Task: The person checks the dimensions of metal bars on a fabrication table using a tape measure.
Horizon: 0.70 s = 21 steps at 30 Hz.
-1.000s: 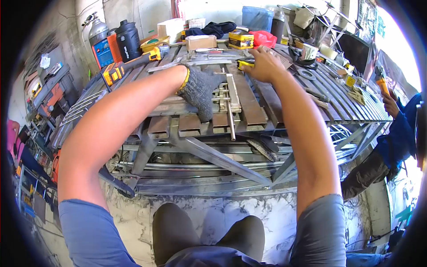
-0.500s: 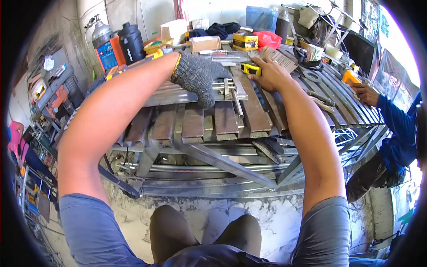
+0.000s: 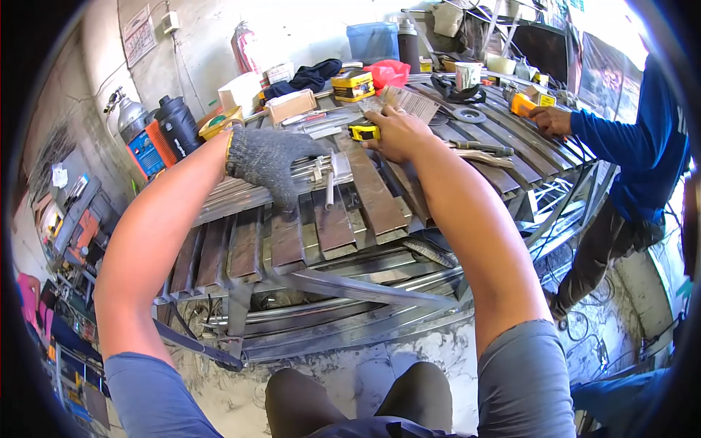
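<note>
My left hand (image 3: pixel 266 160), in a dark grey knit glove, lies across a stack of shiny metal strips (image 3: pixel 244 196) on the slatted bench. Its fingers stretch to the right, with the thumb apart and pointing toward the front edge. Just right of the glove is a small metal fitting (image 3: pixel 319 169) with a short rod (image 3: pixel 329 193) pointing toward me. My bare right hand (image 3: pixel 400 136) has its thumb and fingers around a yellow and black tape measure (image 3: pixel 364 132). Beyond that hand lies a piece of printed cardboard (image 3: pixel 410 103).
Dark steel channels (image 3: pixel 372 193) form the bench top. A yellow box (image 3: pixel 353 85), red plastic bag (image 3: pixel 388 74), black jug (image 3: pixel 177 124) and gas cylinder (image 3: pixel 130 117) stand behind. On the right, a co-worker's hand (image 3: pixel 550 120) holds an orange tool (image 3: pixel 523 105). A grinding disc (image 3: pixel 469 114) lies nearby.
My view has turned, so the bench appears shifted left and tilted, and more of the co-worker shows. Both my hands keep about the same places on the bench.
</note>
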{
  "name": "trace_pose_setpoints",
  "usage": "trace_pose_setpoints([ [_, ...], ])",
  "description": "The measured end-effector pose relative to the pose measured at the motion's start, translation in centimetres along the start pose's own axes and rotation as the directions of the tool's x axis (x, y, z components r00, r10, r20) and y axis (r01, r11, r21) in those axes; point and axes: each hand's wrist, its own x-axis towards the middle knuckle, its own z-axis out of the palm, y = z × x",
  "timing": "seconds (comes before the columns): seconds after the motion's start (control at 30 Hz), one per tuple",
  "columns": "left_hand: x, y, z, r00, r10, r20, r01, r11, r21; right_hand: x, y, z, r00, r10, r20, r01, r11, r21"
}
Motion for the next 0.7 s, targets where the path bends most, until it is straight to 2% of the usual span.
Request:
trace_pose_setpoints([
  [0.27,0.0,-0.7,-0.1,0.999,0.018,0.029,-0.015,0.995,-0.096,0.0,0.0,0.2,1.000,-0.006,-0.003,0.006,1.000,-0.011],
  [0.33,0.1,-0.8,-0.4,0.999,0.011,0.049,-0.007,0.996,-0.090,0.0,-0.2,-0.4,0.999,0.015,0.043,-0.015,1.000,0.013],
  [0.7,0.3,-1.2,-0.4,0.998,0.004,0.056,0.000,0.998,-0.065,0.2,0.1,0.5,1.000,-0.011,-0.023,0.011,1.000,-0.006],
])
